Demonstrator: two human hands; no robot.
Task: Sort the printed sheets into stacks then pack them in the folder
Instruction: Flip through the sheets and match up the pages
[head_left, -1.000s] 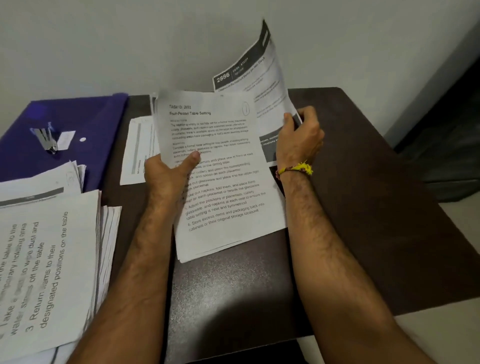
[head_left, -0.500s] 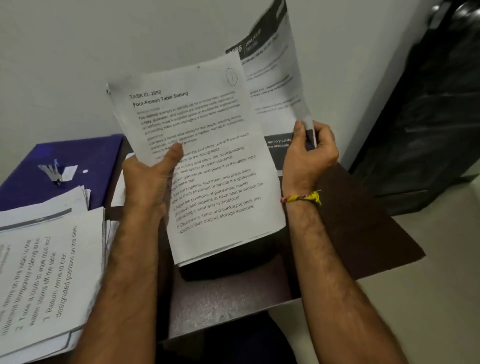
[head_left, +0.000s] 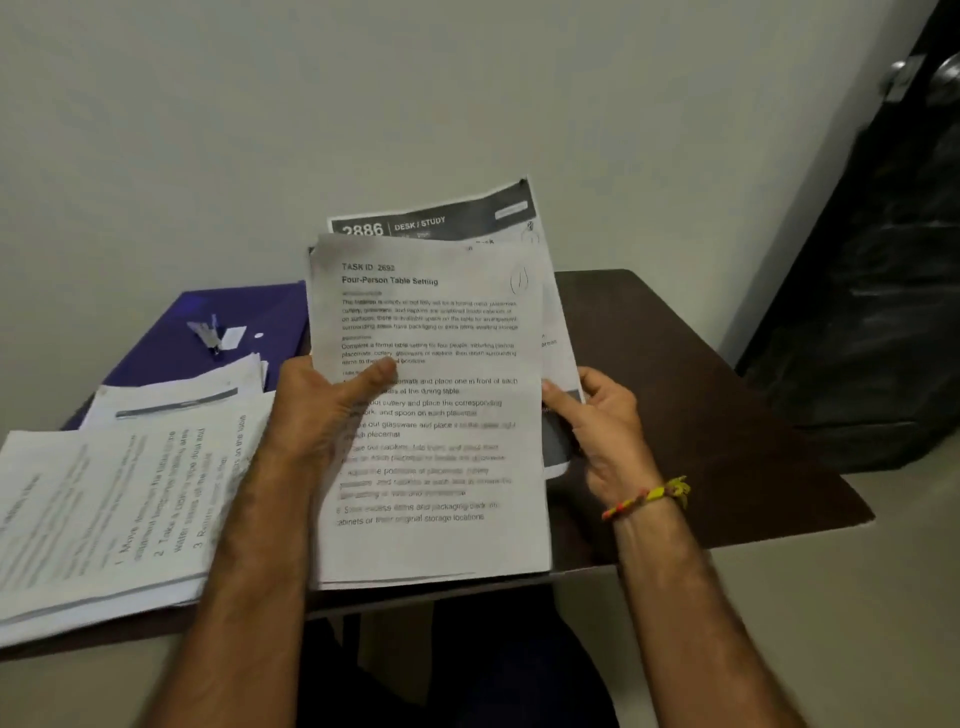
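A small study or office corner is shown: a dark brown worktop (head_left: 701, 415) is set against a plain wall (head_left: 363, 104), and printed sheets (head_left: 130, 509) (in loose stacks) and a blue folder (head_left: 171, 343) are laid on it.

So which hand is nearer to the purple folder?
Left. The left hand grips the held sheets just right of the purple folder; the right hand holds their far edge, away from it.
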